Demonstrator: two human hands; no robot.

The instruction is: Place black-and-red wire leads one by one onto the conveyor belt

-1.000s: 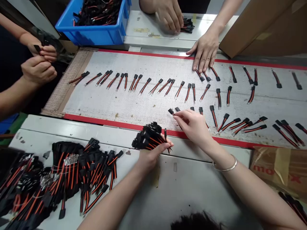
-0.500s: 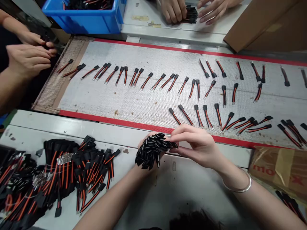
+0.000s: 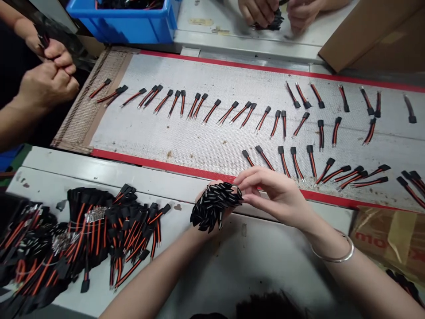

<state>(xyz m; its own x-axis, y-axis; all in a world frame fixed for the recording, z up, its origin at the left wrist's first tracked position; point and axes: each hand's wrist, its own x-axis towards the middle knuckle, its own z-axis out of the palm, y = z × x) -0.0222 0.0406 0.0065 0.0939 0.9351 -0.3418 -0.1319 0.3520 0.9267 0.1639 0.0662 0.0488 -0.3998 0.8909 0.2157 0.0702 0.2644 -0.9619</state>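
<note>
My left hand (image 3: 199, 196) is wrapped round a thick bundle of wire leads (image 3: 215, 206), their flat black ends facing up at me. That hand's fingers are mostly hidden under the bundle. At the bundle's right edge, my right hand (image 3: 275, 195) pinches the black end of one lead between thumb and fingertips. Just beyond my hands, loose red-and-black wire leads (image 3: 311, 161) with black ends and bare metal tips lie in rows on a pale mesh conveyor belt (image 3: 149, 128).
Left of my arm lies a heap of wire leads (image 3: 133, 230), some tied in bundles. A blue bin (image 3: 133, 24) stands behind the belt. Cardboard boxes (image 3: 375, 35) (image 3: 385, 235) are at right. Co-workers' hands (image 3: 49, 79) (image 3: 260, 11) work at left and across the belt.
The view has shifted slightly, so the belt and heap sit farther right. My right fingertips have drawn in at the bundle's edge. The co-workers' hands have changed position.
</note>
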